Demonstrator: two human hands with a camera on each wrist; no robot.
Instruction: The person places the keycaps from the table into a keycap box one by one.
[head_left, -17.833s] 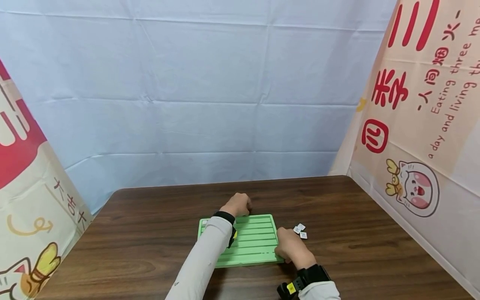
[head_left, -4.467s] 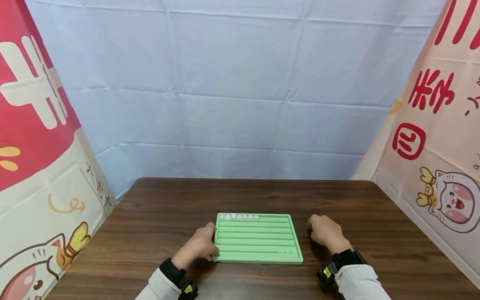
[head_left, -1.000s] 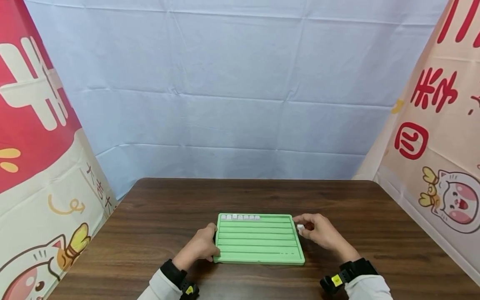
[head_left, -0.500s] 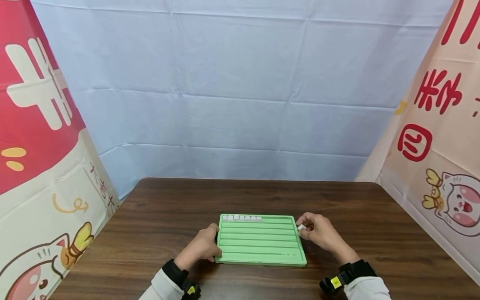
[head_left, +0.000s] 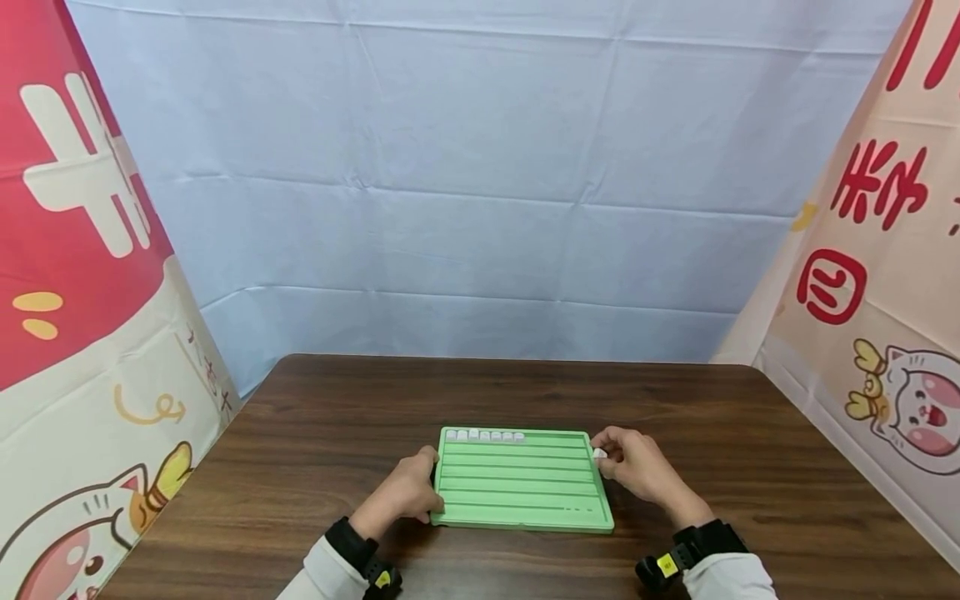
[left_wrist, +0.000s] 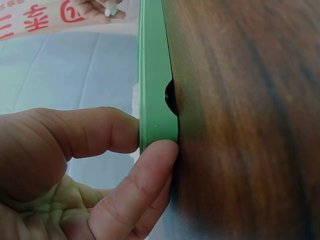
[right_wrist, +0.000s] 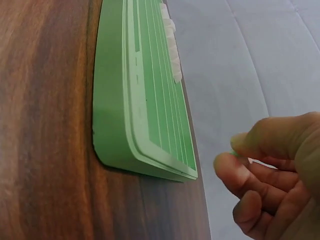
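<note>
A light green tray (head_left: 521, 483) with long parallel grooves lies on the table. Along its far groove, from the left corner, runs a row of several white keycaps (head_left: 484, 436). My left hand (head_left: 405, 490) grips the tray's left side, and in the left wrist view the thumb and a finger (left_wrist: 145, 175) pinch its edge. Just off the tray's right edge, my right hand (head_left: 637, 465) pinches one white keycap (head_left: 599, 453) between thumb and fingertips. In the right wrist view the fingers (right_wrist: 235, 172) mostly hide that keycap, and the hand is apart from the tray.
The dark wooden table (head_left: 337, 408) reaches back to a pale blue cloth (head_left: 450, 208). Printed cloths hang at the left (head_left: 97, 292) and the right (head_left: 862, 375). Each wrist wears a black strap with a small camera.
Earlier, loose keycaps lay right of the tray and my left hand reached across it. Since then my right hand has lifted a keycap to the tray's right edge; its tilt has shifted slightly.
</note>
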